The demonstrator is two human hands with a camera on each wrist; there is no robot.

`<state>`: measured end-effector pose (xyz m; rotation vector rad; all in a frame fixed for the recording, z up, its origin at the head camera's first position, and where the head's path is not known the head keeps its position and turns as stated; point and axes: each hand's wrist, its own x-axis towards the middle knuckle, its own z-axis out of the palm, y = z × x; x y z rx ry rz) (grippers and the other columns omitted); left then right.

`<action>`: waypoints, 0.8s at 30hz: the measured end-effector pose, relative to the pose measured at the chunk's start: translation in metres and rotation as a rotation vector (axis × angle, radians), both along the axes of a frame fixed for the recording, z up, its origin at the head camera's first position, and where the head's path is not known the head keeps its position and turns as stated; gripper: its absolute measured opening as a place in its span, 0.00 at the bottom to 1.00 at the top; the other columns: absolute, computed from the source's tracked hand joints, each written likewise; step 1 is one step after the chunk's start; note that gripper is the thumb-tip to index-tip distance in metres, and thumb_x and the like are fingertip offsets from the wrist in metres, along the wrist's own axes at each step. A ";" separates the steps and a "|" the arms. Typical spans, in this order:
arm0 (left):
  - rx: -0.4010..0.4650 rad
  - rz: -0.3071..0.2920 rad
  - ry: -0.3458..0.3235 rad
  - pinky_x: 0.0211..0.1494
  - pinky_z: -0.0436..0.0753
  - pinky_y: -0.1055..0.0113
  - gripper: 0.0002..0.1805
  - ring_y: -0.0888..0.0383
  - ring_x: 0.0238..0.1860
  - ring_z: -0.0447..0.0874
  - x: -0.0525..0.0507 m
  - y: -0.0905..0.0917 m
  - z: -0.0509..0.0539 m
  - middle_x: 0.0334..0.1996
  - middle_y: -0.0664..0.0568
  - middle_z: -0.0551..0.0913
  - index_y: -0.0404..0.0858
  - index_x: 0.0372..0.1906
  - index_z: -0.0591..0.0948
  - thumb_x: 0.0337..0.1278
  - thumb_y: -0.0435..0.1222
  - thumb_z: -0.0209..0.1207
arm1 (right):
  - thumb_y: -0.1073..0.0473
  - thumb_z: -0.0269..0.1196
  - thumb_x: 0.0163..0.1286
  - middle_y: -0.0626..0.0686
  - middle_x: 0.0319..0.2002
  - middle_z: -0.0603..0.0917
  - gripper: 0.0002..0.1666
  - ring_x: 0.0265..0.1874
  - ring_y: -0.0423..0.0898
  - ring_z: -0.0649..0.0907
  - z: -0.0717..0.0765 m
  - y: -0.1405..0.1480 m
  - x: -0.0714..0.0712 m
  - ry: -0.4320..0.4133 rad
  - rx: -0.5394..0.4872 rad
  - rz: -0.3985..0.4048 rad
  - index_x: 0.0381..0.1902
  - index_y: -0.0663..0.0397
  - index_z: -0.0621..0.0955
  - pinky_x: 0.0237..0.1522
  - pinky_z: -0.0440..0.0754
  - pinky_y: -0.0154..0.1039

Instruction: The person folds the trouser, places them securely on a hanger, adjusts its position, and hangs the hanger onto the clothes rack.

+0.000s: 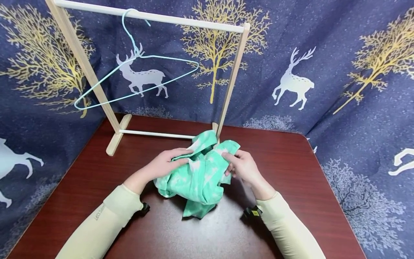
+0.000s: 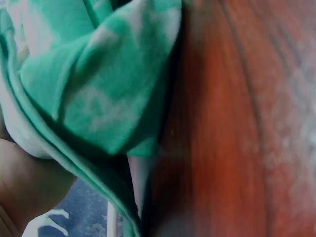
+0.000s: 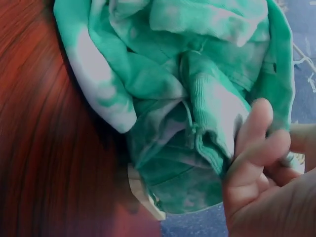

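Observation:
A crumpled green-and-white tie-dye garment (image 1: 194,183) is bunched above the middle of the table, its lower end touching or nearly touching the top. My left hand (image 1: 166,162) grips its left side, with a folded edge of cloth between thumb and fingers. On the other side my right hand (image 1: 242,165) pinches the upper right part of the cloth. A ribbed strip (image 3: 202,106) of the garment shows beside the right fingers (image 3: 254,128) in the right wrist view. The cloth hides some of the left fingers.
Behind the garment stands a wooden rack (image 1: 231,79) with a white top bar (image 1: 194,22). A light blue hanger (image 1: 139,94) hangs from that bar, left of centre. The dark red table (image 1: 278,162) ends at a patterned blue backdrop (image 1: 258,72).

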<state>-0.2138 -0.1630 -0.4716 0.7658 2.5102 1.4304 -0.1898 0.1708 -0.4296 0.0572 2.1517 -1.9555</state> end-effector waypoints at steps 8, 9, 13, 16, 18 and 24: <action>0.262 0.272 -0.111 0.76 0.77 0.55 0.24 0.51 0.70 0.82 -0.009 -0.021 0.004 0.69 0.44 0.86 0.35 0.72 0.85 0.88 0.47 0.58 | 0.58 0.70 0.79 0.50 0.25 0.89 0.09 0.19 0.41 0.86 0.011 0.012 -0.001 0.072 -0.179 -0.076 0.41 0.59 0.89 0.26 0.86 0.36; 0.290 0.302 -0.107 0.74 0.78 0.59 0.24 0.53 0.68 0.83 -0.010 -0.024 0.007 0.68 0.44 0.86 0.34 0.71 0.85 0.88 0.47 0.59 | 0.58 0.70 0.79 0.50 0.25 0.89 0.09 0.19 0.41 0.86 0.014 0.014 0.000 0.096 -0.187 -0.090 0.39 0.58 0.89 0.27 0.87 0.36; 0.415 0.421 -0.079 0.63 0.81 0.70 0.24 0.63 0.60 0.84 -0.012 -0.036 0.017 0.60 0.54 0.89 0.31 0.68 0.86 0.87 0.46 0.60 | 0.63 0.70 0.79 0.49 0.21 0.86 0.14 0.17 0.39 0.84 0.027 0.024 0.003 0.185 -0.271 -0.157 0.29 0.55 0.87 0.25 0.85 0.34; 0.537 0.522 -0.067 0.54 0.85 0.73 0.20 0.66 0.50 0.86 -0.016 -0.046 0.021 0.51 0.62 0.91 0.34 0.62 0.90 0.84 0.46 0.64 | 0.68 0.67 0.79 0.49 0.20 0.86 0.17 0.17 0.39 0.83 0.034 0.033 0.001 0.251 -0.365 -0.215 0.25 0.54 0.86 0.23 0.83 0.33; 0.624 0.587 -0.068 0.47 0.86 0.73 0.15 0.66 0.43 0.86 -0.019 -0.052 0.022 0.44 0.63 0.91 0.38 0.56 0.93 0.81 0.45 0.67 | 0.70 0.66 0.79 0.49 0.20 0.87 0.18 0.17 0.39 0.84 0.037 0.041 -0.003 0.284 -0.407 -0.258 0.25 0.55 0.86 0.22 0.83 0.32; 0.739 0.696 -0.035 0.35 0.82 0.74 0.10 0.65 0.31 0.82 -0.024 -0.072 0.027 0.32 0.60 0.89 0.37 0.41 0.94 0.77 0.40 0.70 | 0.72 0.62 0.79 0.51 0.20 0.87 0.18 0.15 0.38 0.83 0.044 0.069 -0.016 0.357 -0.448 -0.386 0.26 0.58 0.86 0.19 0.81 0.29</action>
